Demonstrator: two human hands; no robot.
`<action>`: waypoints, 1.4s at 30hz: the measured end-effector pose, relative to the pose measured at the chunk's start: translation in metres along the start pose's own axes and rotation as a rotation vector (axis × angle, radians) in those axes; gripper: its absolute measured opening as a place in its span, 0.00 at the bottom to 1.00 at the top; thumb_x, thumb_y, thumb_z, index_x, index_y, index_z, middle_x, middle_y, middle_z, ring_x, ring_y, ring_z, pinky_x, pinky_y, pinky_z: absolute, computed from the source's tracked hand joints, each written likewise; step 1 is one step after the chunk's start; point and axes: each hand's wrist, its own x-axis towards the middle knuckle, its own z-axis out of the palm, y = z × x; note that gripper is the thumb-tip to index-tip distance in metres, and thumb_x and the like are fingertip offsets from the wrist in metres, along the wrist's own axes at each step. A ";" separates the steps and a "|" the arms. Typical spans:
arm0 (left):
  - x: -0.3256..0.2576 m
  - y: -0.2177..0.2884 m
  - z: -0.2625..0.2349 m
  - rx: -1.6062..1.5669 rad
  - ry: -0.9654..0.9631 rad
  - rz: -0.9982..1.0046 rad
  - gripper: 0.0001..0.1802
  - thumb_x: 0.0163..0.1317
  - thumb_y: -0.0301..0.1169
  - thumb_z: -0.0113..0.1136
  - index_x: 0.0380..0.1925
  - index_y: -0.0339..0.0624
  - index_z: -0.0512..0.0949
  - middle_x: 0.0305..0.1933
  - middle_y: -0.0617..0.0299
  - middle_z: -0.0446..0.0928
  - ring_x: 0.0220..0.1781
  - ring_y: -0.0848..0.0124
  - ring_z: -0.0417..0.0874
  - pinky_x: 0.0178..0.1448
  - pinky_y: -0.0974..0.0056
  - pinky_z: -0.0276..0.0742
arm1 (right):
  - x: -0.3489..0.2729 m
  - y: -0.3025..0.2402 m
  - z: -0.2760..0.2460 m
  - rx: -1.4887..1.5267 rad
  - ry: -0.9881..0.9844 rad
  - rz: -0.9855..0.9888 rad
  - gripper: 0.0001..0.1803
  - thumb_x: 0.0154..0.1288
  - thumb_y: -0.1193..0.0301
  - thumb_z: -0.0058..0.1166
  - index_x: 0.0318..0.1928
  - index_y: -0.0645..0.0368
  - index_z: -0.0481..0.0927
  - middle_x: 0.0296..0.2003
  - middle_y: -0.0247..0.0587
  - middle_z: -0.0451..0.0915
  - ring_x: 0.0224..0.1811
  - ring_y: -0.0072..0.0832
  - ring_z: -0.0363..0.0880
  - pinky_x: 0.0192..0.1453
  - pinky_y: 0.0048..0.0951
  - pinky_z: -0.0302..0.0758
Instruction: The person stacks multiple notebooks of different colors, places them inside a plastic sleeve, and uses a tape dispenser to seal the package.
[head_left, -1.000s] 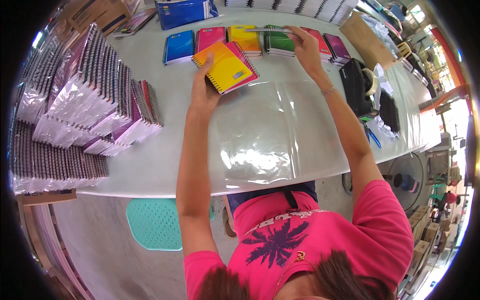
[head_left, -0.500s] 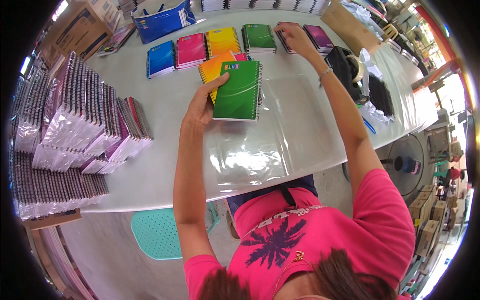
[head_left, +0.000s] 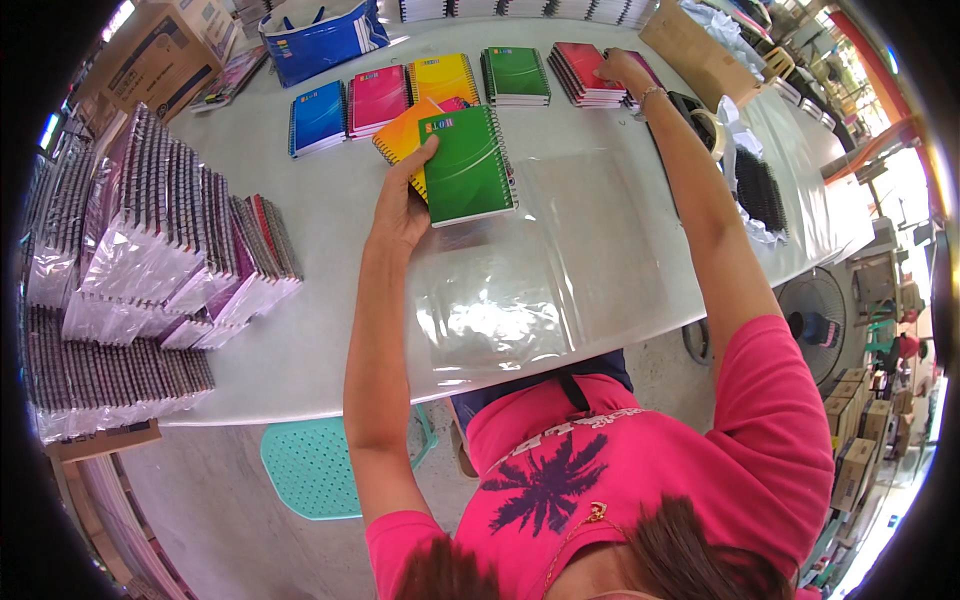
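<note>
My left hand (head_left: 404, 200) is closed around a fanned bunch of spiral notebooks above the table. A green notebook (head_left: 462, 165) lies on top, with a yellow-orange notebook (head_left: 400, 142) showing behind it and a pinkish-red edge at the back. At the far right of the notebook row, my right hand (head_left: 627, 72) is at the purple notebooks (head_left: 648, 66), beside the red notebook stack (head_left: 586, 76). Its fingers are partly hidden, so their grip does not show. Leftward in the row lie green (head_left: 516, 76), yellow (head_left: 441, 80), pink (head_left: 378, 98) and blue notebooks (head_left: 318, 118).
Plastic-wrapped notebook stacks (head_left: 150, 260) rise at the left. A clear plastic sheet (head_left: 530, 290) lies before me. The back holds a blue bag (head_left: 325, 40) and cardboard box (head_left: 690, 50); a tape roll (head_left: 715, 135) and black wire coils (head_left: 760, 190) are at right.
My right hand has moved right from the red notebooks to the purple ones, uncovering the red stack. My left hand has shifted slightly up and left, tilting its notebooks.
</note>
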 end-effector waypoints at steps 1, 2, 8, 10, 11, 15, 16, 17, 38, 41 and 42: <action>-0.002 0.003 -0.005 -0.013 0.020 0.017 0.21 0.59 0.28 0.65 0.51 0.33 0.74 0.48 0.55 0.80 0.47 0.66 0.83 0.51 0.63 0.83 | -0.003 -0.014 0.003 -0.040 0.005 -0.017 0.20 0.55 0.61 0.61 0.43 0.62 0.81 0.44 0.50 0.83 0.48 0.45 0.82 0.52 0.42 0.77; -0.005 0.004 -0.009 -0.006 0.043 0.046 0.21 0.60 0.29 0.65 0.51 0.33 0.74 0.48 0.54 0.79 0.47 0.66 0.83 0.52 0.63 0.83 | -0.007 -0.028 0.006 -0.095 -0.013 -0.040 0.17 0.55 0.61 0.60 0.40 0.61 0.83 0.41 0.49 0.84 0.45 0.43 0.83 0.49 0.41 0.79; 0.000 0.000 -0.001 -0.034 0.029 0.117 0.21 0.61 0.30 0.63 0.52 0.32 0.73 0.49 0.53 0.79 0.49 0.64 0.83 0.53 0.61 0.83 | -0.008 -0.025 -0.017 -0.506 -0.064 -0.174 0.17 0.61 0.57 0.55 0.37 0.57 0.86 0.35 0.44 0.85 0.39 0.39 0.85 0.45 0.41 0.81; -0.004 0.007 -0.006 -0.037 0.054 0.129 0.21 0.62 0.31 0.62 0.52 0.32 0.72 0.50 0.52 0.79 0.50 0.64 0.83 0.53 0.61 0.83 | -0.021 -0.042 -0.020 -0.513 -0.097 -0.127 0.19 0.64 0.53 0.53 0.38 0.56 0.86 0.36 0.44 0.85 0.40 0.39 0.85 0.46 0.40 0.81; -0.007 0.010 -0.009 -0.024 0.052 0.141 0.21 0.62 0.31 0.62 0.53 0.32 0.72 0.50 0.52 0.78 0.50 0.64 0.82 0.54 0.60 0.82 | -0.027 -0.054 -0.022 -0.505 -0.153 -0.114 0.22 0.63 0.51 0.54 0.39 0.58 0.85 0.37 0.45 0.85 0.41 0.39 0.84 0.47 0.41 0.80; -0.008 0.009 -0.003 -0.018 0.023 0.158 0.22 0.63 0.31 0.60 0.55 0.33 0.70 0.52 0.53 0.77 0.52 0.64 0.81 0.56 0.59 0.81 | -0.031 -0.039 -0.030 -0.439 -0.192 -0.059 0.25 0.60 0.51 0.59 0.42 0.62 0.83 0.37 0.45 0.83 0.41 0.37 0.82 0.46 0.38 0.79; -0.008 0.009 -0.002 -0.019 0.022 0.162 0.22 0.63 0.31 0.60 0.55 0.33 0.70 0.52 0.53 0.77 0.52 0.64 0.81 0.56 0.59 0.81 | -0.030 -0.033 -0.029 -0.396 -0.157 -0.064 0.25 0.59 0.51 0.60 0.43 0.62 0.82 0.37 0.44 0.83 0.40 0.36 0.82 0.46 0.37 0.79; -0.008 0.009 -0.001 -0.015 0.021 0.158 0.22 0.63 0.31 0.60 0.55 0.33 0.70 0.52 0.53 0.77 0.52 0.64 0.81 0.56 0.59 0.81 | -0.029 -0.028 -0.027 -0.331 -0.106 -0.079 0.25 0.58 0.52 0.62 0.43 0.63 0.82 0.37 0.44 0.82 0.40 0.35 0.81 0.45 0.36 0.79; -0.018 0.005 0.015 -0.095 -0.152 -0.014 0.35 0.62 0.48 0.63 0.60 0.36 0.66 0.56 0.54 0.75 0.55 0.63 0.80 0.58 0.55 0.79 | -0.195 -0.128 -0.101 0.823 -0.526 -1.000 0.24 0.56 0.60 0.67 0.50 0.58 0.79 0.41 0.38 0.80 0.42 0.23 0.78 0.47 0.24 0.75; -0.021 -0.003 0.019 -0.046 -0.189 -0.143 0.32 0.63 0.44 0.62 0.59 0.34 0.67 0.55 0.52 0.76 0.54 0.63 0.81 0.56 0.55 0.81 | -0.196 -0.149 -0.072 0.395 -0.485 -1.168 0.25 0.55 0.54 0.66 0.48 0.57 0.82 0.41 0.34 0.80 0.46 0.25 0.76 0.56 0.30 0.70; -0.026 -0.006 0.014 0.035 -0.148 -0.106 0.30 0.63 0.42 0.62 0.58 0.33 0.68 0.55 0.51 0.76 0.53 0.63 0.81 0.55 0.55 0.82 | -0.198 -0.152 -0.067 0.411 -0.419 -1.155 0.25 0.55 0.53 0.66 0.47 0.57 0.83 0.42 0.34 0.80 0.45 0.25 0.76 0.57 0.30 0.70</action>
